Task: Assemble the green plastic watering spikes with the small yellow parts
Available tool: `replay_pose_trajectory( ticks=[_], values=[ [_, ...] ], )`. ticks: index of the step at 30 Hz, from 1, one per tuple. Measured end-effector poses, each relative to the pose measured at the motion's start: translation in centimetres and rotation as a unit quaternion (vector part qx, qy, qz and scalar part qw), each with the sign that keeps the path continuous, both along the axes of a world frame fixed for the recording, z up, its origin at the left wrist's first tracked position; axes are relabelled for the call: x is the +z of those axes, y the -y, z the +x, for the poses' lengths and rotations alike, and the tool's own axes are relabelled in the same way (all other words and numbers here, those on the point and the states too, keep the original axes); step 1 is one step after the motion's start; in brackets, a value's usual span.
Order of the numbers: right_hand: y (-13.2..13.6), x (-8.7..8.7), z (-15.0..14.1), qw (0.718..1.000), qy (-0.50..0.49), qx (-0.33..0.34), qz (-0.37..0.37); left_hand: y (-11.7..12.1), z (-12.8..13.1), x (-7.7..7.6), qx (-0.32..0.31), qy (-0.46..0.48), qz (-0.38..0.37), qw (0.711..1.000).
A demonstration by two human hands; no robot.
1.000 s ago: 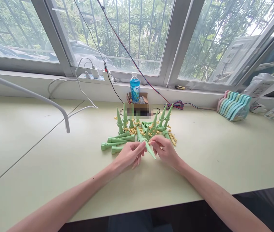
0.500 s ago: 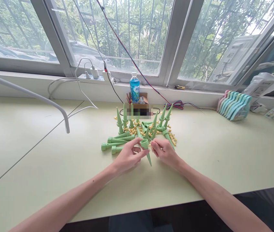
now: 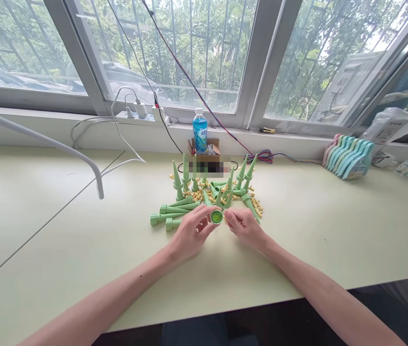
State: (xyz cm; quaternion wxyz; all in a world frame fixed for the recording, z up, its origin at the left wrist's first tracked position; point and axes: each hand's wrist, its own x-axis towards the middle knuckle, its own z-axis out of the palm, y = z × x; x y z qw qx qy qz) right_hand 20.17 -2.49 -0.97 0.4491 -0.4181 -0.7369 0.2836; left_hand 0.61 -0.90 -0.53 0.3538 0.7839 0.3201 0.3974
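Note:
My left hand grips a green plastic watering spike between thumb and fingers. Its round open end faces me, so the tapered body is hidden behind it. Close by on the right, my right hand is closed in a pinch at the spike's side. A bit of a small yellow valve shows at these fingertips, mostly covered. Beyond both hands, several green spikes stand point up, with yellow pieces fitted on some. Loose yellow valves lie heaped among them, and more green spikes lie flat at the left.
A blue drink bottle stands in a small cardboard box at the back. Pastel plastic pieces are lined up at the right. A white curved bar reaches in from the left. Cables lie along the window side.
The spike in my left hand has tipped: its open end now points at me, and the pointed tip that hung below is out of sight. My right hand stays pinched beside it.

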Motion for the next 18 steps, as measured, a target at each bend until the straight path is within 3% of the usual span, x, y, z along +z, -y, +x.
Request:
replay_pose_trajectory(
  ticks=[12, 18],
  values=[
    [0.12, 0.13, 0.03, 1.000, -0.007, 0.010, 0.005, 0.13, -0.16, -0.27, -0.010, -0.027, 0.073, 0.997],
    [0.30, 0.54, 0.06, 0.999, -0.027, -0.008, 0.019, 0.58, 0.17, 0.24, 0.010, 0.010, -0.006, 1.000]
  ],
)
